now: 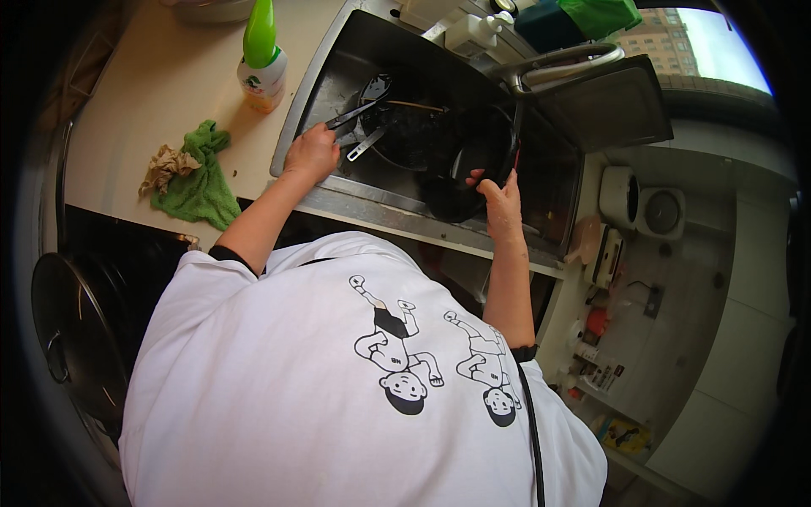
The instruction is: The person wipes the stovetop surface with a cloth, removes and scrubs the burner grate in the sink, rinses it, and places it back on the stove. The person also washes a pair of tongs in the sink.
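Observation:
In the sink, my left hand is closed around the dark handle of a long kitchen utensil. Its far end lies over a large dark pan, and its exact kind is hard to make out. A wooden chopstick and a utensil with a pale slotted handle rest at that pan. My right hand grips the rim or handle side of a dark, round piece of cookware on the right of the sink. Something red shows just beyond its fingers. Deep shadow hides much of the cookware.
A curved metal faucet reaches over the sink's far right, near a dark upright panel. A white pump bottle stands behind. On the left counter are a green-capped spray bottle, a green cloth and crumpled brown paper.

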Demonstrator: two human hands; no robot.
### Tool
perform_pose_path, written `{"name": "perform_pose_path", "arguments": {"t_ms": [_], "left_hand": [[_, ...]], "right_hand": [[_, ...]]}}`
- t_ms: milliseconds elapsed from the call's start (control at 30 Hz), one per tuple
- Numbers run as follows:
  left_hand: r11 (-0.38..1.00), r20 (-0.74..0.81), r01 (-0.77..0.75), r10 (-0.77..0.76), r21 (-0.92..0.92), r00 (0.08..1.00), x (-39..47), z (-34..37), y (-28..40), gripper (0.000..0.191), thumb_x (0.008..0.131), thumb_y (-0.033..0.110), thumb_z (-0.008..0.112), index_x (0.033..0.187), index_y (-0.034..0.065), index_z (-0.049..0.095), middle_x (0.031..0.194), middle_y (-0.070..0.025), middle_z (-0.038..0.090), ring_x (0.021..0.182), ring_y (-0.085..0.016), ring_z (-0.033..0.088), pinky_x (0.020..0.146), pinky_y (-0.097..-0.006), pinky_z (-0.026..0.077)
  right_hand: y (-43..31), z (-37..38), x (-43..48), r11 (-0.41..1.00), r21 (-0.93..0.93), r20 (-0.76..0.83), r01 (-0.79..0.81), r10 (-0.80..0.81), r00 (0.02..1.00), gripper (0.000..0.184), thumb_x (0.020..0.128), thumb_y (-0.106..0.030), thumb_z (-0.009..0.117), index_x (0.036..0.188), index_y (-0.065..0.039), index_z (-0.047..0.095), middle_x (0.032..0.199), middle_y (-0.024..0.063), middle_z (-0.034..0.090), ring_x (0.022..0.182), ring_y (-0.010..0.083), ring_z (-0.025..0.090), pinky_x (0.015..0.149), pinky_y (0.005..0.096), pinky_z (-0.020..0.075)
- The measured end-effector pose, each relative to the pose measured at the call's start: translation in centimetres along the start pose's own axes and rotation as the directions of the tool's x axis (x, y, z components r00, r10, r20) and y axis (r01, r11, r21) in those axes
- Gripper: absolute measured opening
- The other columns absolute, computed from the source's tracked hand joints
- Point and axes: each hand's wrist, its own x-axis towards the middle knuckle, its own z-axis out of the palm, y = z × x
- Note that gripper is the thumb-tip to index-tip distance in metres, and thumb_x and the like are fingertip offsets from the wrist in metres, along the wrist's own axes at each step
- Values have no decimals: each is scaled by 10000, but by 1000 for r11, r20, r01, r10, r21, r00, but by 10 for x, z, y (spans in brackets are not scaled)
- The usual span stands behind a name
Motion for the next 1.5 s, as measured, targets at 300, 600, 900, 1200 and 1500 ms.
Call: {"name": "perform_pose_path", "arguments": {"t_ms": [300, 600, 900, 1200, 1500], "left_hand": [[1000, 21, 4, -5, 30, 1000, 0, -2, 1, 181, 864, 209, 658, 940, 51, 700, 1041, -118, 632, 956, -353, 641, 838, -455, 528], [1000, 13, 5, -5, 2, 1000, 0, -2, 1, 188, 844, 206, 661, 918, 37, 696, 1056, -141, 625, 971, -370, 642, 855, -467, 526], [1000, 20, 18, -18, -11, 1000, -1, -5, 3, 189, 845, 206, 658, 907, 32, 698, 1047, -141, 630, 975, -365, 643, 860, -464, 525], [1000, 14, 6, -6, -9, 1000, 0, -3, 1, 194, 846, 210, 651, 909, 33, 701, 1043, -140, 637, 963, -365, 647, 857, -461, 527], [1000, 29, 9, -10, 27, 1000, 0, -6, 3, 189, 872, 226, 644, 943, 64, 709, 1039, -108, 638, 960, -348, 643, 842, -458, 526]], "right_hand": [[0, 1, -6, 999, 18, -15, 31, -31, 999, 417, 840, 12, 582, 1230, -9, 437, 1013, 62, 604, 878, 146, 610, 840, 282, 489], [7, 2, -5, 998, -8, 0, 67, -67, 998, 461, 801, 44, 543, 1251, -37, 480, 1031, 75, 623, 918, 194, 628, 854, 319, 497], [6, 6, -4, 992, -88, 20, 86, -84, 996, 446, 805, 33, 543, 1240, -43, 486, 1041, 75, 619, 926, 189, 620, 858, 319, 489], [3, 9, -5, 993, -85, 16, 77, -76, 997, 454, 812, 28, 545, 1255, -38, 472, 1046, 72, 615, 928, 184, 618, 861, 312, 486], [5, 5, -3, 993, -99, 11, 67, -66, 998, 468, 812, 27, 554, 1268, -33, 467, 1050, 75, 617, 929, 187, 625, 865, 311, 492]]}}
